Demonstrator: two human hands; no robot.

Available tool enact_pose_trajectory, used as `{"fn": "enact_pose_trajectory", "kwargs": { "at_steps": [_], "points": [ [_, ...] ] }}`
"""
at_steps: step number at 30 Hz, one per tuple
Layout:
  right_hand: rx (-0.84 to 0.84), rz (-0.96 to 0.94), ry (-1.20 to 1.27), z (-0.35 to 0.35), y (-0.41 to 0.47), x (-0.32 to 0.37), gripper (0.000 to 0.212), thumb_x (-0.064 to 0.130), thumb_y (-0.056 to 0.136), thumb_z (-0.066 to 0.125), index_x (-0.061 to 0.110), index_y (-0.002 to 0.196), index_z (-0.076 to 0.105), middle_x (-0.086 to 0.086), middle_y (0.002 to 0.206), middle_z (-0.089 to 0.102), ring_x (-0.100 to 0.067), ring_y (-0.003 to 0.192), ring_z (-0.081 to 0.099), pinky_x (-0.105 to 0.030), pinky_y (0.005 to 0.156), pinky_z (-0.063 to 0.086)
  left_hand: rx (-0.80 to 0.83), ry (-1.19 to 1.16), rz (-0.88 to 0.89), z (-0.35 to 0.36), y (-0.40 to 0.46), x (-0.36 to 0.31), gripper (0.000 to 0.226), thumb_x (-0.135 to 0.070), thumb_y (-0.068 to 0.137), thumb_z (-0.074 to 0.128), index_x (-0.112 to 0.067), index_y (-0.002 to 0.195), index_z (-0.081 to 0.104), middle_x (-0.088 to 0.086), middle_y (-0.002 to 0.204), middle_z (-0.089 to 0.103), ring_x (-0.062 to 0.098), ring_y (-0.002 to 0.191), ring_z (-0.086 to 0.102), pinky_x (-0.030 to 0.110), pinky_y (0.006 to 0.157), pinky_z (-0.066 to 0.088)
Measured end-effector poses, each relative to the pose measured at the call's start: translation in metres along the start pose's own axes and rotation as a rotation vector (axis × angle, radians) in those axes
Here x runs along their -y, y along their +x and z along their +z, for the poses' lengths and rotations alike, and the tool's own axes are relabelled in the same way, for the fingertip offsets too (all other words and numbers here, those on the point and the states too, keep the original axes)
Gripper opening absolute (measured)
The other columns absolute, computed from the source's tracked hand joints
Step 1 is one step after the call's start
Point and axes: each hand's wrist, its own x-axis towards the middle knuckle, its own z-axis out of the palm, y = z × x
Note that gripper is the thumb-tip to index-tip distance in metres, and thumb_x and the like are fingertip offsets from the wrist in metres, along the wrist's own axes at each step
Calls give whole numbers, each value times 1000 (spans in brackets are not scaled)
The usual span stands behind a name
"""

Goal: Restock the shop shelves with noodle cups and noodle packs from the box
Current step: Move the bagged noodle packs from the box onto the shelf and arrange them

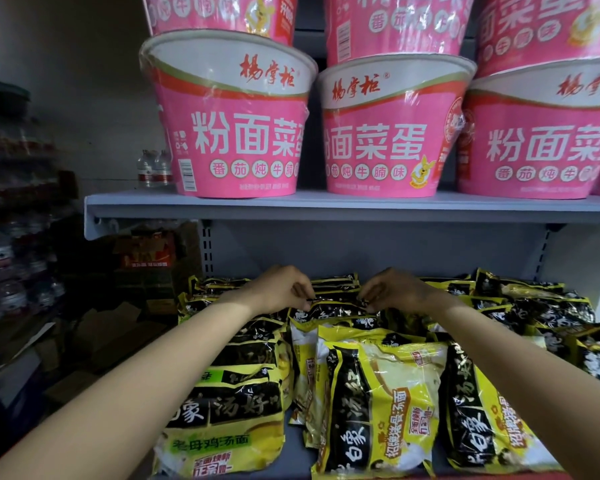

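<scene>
Where the rows meet — left hand [279, 289] and right hand [394, 291], fingers curled, pinching one noodle pack [333, 308] by its top edge.

Pink noodle cups [238, 133] read 杨掌柜, 粉面菜蛋, 番茄炖牛腩味; a yellow noodle pack [222, 427] reads 老母鸡汤面.

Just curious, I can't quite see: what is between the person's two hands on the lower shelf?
In the head view, the top edge of a black-and-yellow noodle pack spans the gap; the left hand and right hand each pinch one end of it.
</scene>
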Motion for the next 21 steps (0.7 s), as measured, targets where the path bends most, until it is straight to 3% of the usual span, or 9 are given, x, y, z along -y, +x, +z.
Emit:
{"fn": "enact_pose_trajectory", "kwargs": {
  "at_steps": [3,6,9,11,14,17,21],
  "points": [
    [-56,5,-63,1,2,0,14,-1,78,69,8,90,72,0,78,66,2,68,58,1,57,39,12,115,20,2,0,-1,21,-10,83,68,-12,103,70,2,104,69,9,91,59,13,72,36],
    [-116,0,-100,3,3,2,15,-2,80,66,13,76,70,4,69,63,-8,71,62,-3,57,43,-28,147,10,4,0,1,18,-8,85,65,-15,100,72,2,105,69,13,96,61,16,77,37],
    [-129,-22,-149,2,-2,6,10,6,83,65,10,88,72,2,83,66,-10,86,60,-17,78,45,-56,94,27,1,-7,-3,18,-15,89,62,-15,104,70,0,108,68,9,96,59,16,80,37],
    [-142,-54,-92,-1,-12,11,15,12,83,67,9,98,71,-2,95,68,-12,92,61,-20,84,43,-85,36,52,-2,-13,-8,18,-21,89,61,-18,106,68,-2,108,67,6,96,57,17,82,37],
    [-57,-65,-34,-6,-30,22,20,23,86,66,15,104,68,0,103,67,-12,97,59,-16,80,45,-31,3,73,-5,-25,-14,19,-24,89,62,-19,107,68,-5,108,67,5,97,57,19,84,39],
    [99,53,-10,-4,-44,35,26,31,87,63,20,110,66,3,108,64,-14,102,59,-28,86,52,69,13,60,-7,-35,-18,24,-26,88,63,-19,111,66,-5,109,67,6,98,58,20,83,40],
    [84,115,-32,1,-49,48,21,15,85,66,12,106,68,-1,99,68,-21,98,62,-27,76,52,126,70,33,-8,-40,-17,30,-22,86,66,-16,115,65,-1,110,67,11,99,60,19,82,42]
  ]
}}
